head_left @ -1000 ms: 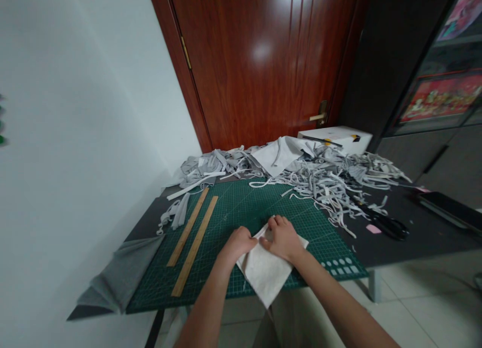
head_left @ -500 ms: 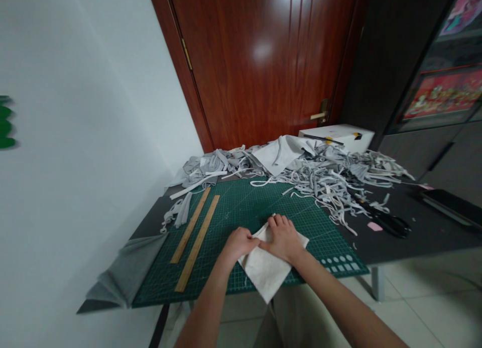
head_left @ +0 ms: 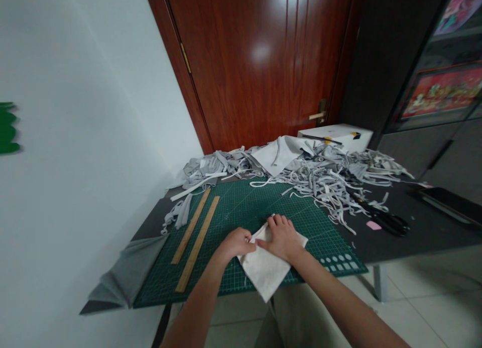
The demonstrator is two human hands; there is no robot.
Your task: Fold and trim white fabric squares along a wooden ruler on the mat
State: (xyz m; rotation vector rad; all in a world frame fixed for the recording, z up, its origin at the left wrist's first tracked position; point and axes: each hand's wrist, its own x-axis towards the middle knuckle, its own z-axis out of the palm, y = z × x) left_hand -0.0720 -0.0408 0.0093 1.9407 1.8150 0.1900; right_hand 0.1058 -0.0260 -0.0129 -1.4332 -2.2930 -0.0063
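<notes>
A cream-coloured folded cloth (head_left: 265,270) lies on the green cutting mat (head_left: 241,202), one corner hanging over the mat's front edge. My right hand (head_left: 283,238) is spread flat on top of it, thumb pointing left and fingers toward its far corner. At the cloth's left edge, my left hand (head_left: 236,243) is closed with thumb and fingers curled together at the fabric. The fingertips of that hand are partly hidden.
Two wooden rulers (head_left: 198,245) lie on the mat's left, beside folded grey fabric (head_left: 130,272). Grey and white fabric strips (head_left: 324,175) are heaped along the back. Black-handled scissors (head_left: 391,222), a pink scrap (head_left: 373,225) and a dark phone-like object (head_left: 452,205) are at right.
My left hand has shifted slightly left, its thumb now apart from my right thumb. My right hand stays flat on the cloth. The view has turned a little.
</notes>
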